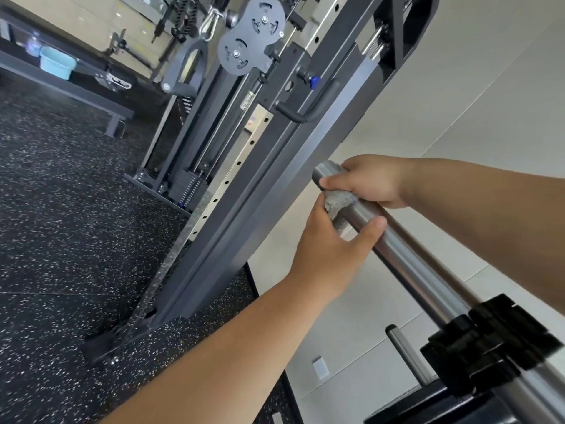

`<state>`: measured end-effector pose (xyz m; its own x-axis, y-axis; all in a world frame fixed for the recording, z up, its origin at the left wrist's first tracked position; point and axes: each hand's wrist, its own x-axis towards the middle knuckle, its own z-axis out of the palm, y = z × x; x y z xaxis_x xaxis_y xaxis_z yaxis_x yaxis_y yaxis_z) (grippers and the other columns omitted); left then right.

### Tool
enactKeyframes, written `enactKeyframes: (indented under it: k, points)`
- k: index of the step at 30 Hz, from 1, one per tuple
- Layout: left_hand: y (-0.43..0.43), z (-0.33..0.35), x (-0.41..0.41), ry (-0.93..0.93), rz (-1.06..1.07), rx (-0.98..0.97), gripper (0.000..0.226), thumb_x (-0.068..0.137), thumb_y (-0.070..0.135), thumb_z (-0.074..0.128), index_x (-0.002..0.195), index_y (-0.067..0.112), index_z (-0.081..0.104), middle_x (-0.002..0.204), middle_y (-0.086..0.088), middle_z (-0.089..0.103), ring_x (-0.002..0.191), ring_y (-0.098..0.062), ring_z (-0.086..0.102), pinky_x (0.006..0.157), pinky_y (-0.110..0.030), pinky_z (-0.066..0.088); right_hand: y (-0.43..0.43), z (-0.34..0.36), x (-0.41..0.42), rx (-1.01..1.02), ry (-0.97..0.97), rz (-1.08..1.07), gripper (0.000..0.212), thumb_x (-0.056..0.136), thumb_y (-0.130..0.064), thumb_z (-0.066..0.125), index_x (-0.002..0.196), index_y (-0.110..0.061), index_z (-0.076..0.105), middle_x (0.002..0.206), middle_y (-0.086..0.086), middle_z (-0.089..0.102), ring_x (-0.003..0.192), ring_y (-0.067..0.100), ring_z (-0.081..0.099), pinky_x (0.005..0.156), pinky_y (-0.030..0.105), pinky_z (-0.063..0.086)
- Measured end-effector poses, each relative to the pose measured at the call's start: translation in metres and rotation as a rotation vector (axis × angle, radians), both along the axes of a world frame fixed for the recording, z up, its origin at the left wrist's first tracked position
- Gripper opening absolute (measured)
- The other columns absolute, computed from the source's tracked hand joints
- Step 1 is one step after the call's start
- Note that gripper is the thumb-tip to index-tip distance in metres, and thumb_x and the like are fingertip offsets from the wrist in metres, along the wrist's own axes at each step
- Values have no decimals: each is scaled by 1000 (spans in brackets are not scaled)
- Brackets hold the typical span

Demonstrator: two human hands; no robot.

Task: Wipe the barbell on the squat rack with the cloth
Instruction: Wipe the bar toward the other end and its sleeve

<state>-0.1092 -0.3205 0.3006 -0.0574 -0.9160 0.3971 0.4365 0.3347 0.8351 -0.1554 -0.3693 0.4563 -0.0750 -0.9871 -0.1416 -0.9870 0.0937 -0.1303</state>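
Both hands are up at the far tip of the barbell, the bare steel sleeve running diagonally from the lower right corner up toward the middle of the view. The right hand is wrapped over the very end of the sleeve, fingers curled across the top and the thumb tucked against the end face. Just below it, the left hand comes in from underneath, thumb pressed onto the top of the steel and fingers curled round the far side, clamping the grey cloth against the bar. The cloth is bunched between the two hands, touching the sleeve, with only a crumpled wad of it showing between the left palm and the right thumb. Further down the sleeve, toward the camera, a black collar grips the bar, and beside it the edge of a black weight plate peeks in at the bottom. Behind the hands stands the dark grey upright of the squat rack, leaning across the view, with a perforated strip of holes alongside it and a cable pulley near the top. Speckled black rubber floor on the left, pale tiles on the right, and a light blue tub far off on a low bench at the back.
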Motion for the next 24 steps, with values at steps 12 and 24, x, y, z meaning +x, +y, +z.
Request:
enactKeyframes:
  k: [12, 24]
  points:
    - [1, -6, 0, -78, -23, 128, 138, 69, 79, 72, 155, 42, -29, 170, 20, -15, 159, -10, -1, 128, -49, 20, 14, 4, 18, -13, 579, 111, 47, 97, -53, 59, 109, -9, 55, 101, 7, 66, 95, 27, 64, 79, 36, 48]
    - [-7, -9, 7, -229, -65, 50, 127, 75, 80, 67, 159, 43, -21, 173, 11, 2, 160, -13, 5, 128, -52, 19, 19, 6, -28, 137, -94, 61, 33, 101, -43, 62, 114, -13, 64, 117, 14, 74, 114, 33, 69, 111, 53, 46]
